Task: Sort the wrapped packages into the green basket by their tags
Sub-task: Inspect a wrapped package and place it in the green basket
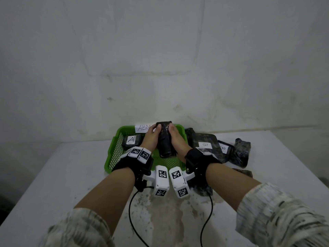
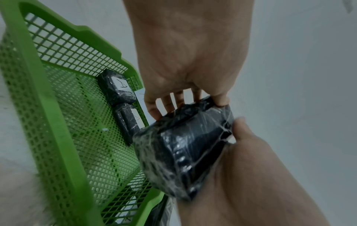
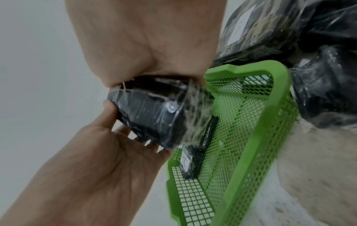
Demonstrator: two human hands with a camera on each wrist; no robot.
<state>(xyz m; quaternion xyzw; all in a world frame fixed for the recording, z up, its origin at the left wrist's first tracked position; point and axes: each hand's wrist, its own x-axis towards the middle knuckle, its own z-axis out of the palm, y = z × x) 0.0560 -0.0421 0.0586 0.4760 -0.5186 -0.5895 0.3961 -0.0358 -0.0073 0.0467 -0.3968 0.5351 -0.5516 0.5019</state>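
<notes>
Both hands hold one black wrapped package (image 1: 164, 139) between them, lifted over the green basket (image 1: 114, 152); no tag shows on it. My left hand (image 1: 153, 134) grips its left side, fingers curled over the far end (image 2: 220, 99). My right hand (image 1: 173, 134) grips the right side, its thumb on top. In the left wrist view the package (image 2: 183, 152) hangs above the basket's mesh floor (image 2: 86, 122). Two packages tagged A (image 2: 115, 88) (image 2: 127, 122) lie along the basket's far left side. The right wrist view shows the held package (image 3: 154, 114) by the basket rim (image 3: 270, 99).
A white paper label (image 1: 143, 128) stands on the basket's back rim. Right of the basket lie two packages tagged B (image 1: 204, 145) (image 1: 224, 148) and an untagged black bundle (image 1: 240, 154). Another dark package (image 1: 204, 189) lies under my right wrist. The wall stands close behind.
</notes>
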